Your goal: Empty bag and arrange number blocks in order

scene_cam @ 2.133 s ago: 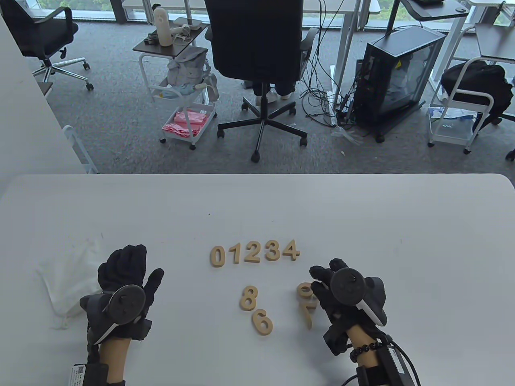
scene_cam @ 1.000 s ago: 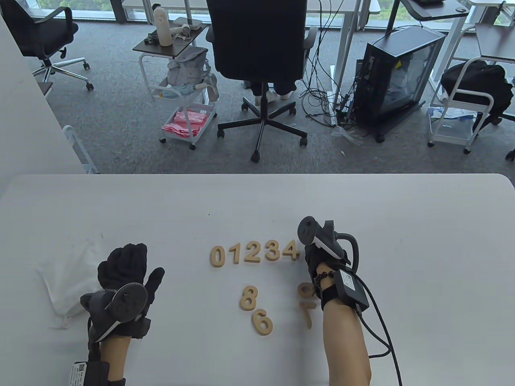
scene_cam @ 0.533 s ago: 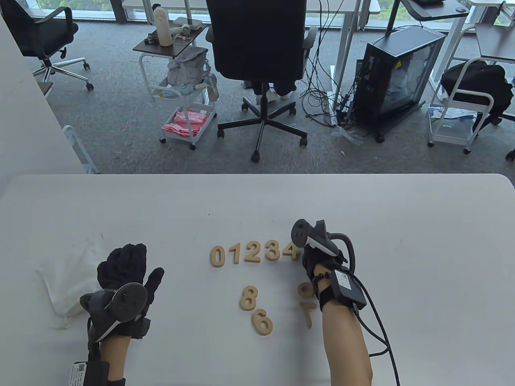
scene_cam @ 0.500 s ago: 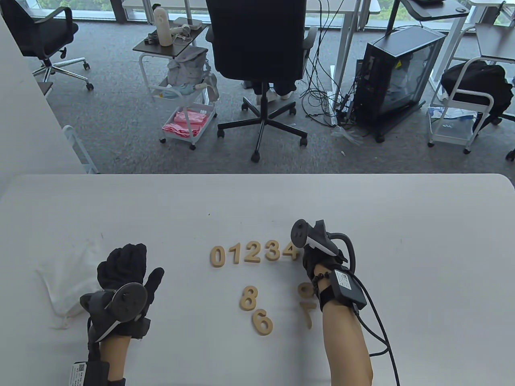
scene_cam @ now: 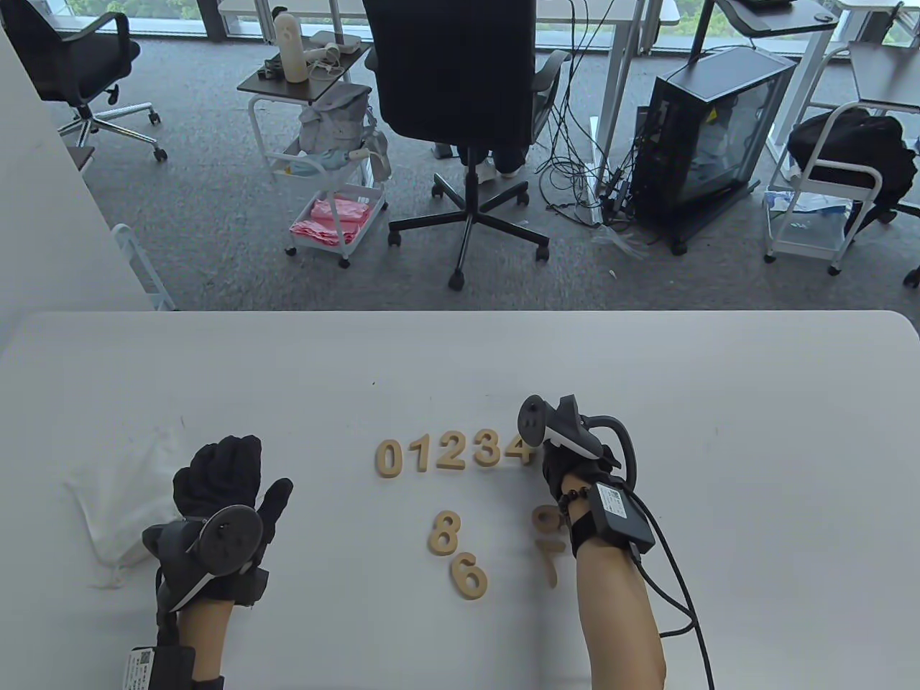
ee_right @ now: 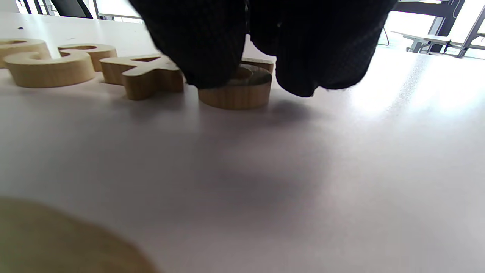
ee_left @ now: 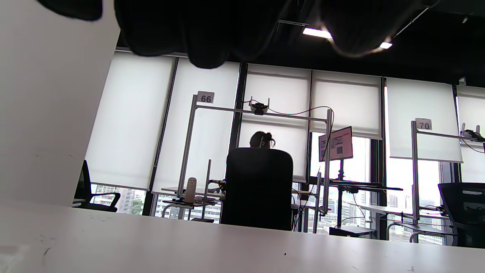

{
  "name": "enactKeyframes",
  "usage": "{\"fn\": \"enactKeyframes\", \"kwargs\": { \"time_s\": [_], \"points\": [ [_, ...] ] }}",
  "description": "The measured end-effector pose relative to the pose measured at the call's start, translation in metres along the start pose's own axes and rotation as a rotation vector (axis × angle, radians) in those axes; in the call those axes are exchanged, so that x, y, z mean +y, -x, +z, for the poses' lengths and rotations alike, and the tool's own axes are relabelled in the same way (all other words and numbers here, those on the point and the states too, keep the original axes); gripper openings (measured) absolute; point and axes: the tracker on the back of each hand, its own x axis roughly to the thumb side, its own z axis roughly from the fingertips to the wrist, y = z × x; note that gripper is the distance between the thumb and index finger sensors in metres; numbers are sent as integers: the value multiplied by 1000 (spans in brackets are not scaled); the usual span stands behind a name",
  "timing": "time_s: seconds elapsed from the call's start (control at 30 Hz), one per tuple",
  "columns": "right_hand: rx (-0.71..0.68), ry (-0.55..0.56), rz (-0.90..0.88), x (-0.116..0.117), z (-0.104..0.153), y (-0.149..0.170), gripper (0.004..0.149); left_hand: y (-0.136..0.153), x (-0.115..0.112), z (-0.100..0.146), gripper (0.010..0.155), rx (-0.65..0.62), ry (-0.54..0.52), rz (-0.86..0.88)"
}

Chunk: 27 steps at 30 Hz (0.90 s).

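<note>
Wooden number blocks 0 (scene_cam: 389, 458), 1 (scene_cam: 420, 454), 2 (scene_cam: 451, 451), 3 (scene_cam: 489, 448) and 4 (scene_cam: 519, 449) lie in a row mid-table. My right hand (scene_cam: 552, 460) is at the row's right end, palm down. In the right wrist view its fingers (ee_right: 212, 57) hold a wooden block (ee_right: 237, 91) that sits on the table just right of the 4 (ee_right: 146, 77); its number is hidden. Loose 8 (scene_cam: 445, 533), 6 (scene_cam: 468, 575), 9 (scene_cam: 545, 517) and 7 (scene_cam: 550, 562) lie nearer me. My left hand (scene_cam: 219, 481) rests flat and empty beside the white bag (scene_cam: 118, 496).
The white table (scene_cam: 755, 431) spreads wide to the right and beyond the row. Past its far edge are office chairs (scene_cam: 460, 100), carts and a computer case on the floor. My right wrist cable (scene_cam: 675, 575) trails over the table.
My right hand went from the 9 and 7 up to the right end of the row, then edged slightly left towards the 4. My left hand has not moved.
</note>
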Motion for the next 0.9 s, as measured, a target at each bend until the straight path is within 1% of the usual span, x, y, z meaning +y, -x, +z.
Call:
{"fn": "enactKeyframes", "kwargs": {
  "time_s": [0.13,0.27,0.4,0.5,0.57,0.67,0.77,0.9],
  "points": [
    [-6,49,-39,-12,10,3,61,0,0,0,74,-2,3,-2],
    [-33,117,-92,-28,33,5,61,-1,0,0,74,-7,5,-4],
    [-113,187,-125,-41,66,2,63,-3,-1,0,74,-15,8,-8],
    [-186,256,-146,-50,99,-7,63,-4,-1,0,74,-20,5,-7],
    [-237,289,-149,-53,118,-14,60,-4,-1,0,74,-22,5,-6],
    [-303,333,-121,-54,144,-29,59,-4,-2,0,74,-24,6,-6],
    [-354,348,-121,-52,165,-46,59,-4,-2,0,74,-22,6,-1],
    [-386,310,-104,-41,181,-70,59,-4,-2,1,74,-20,6,2]
  ]
}}
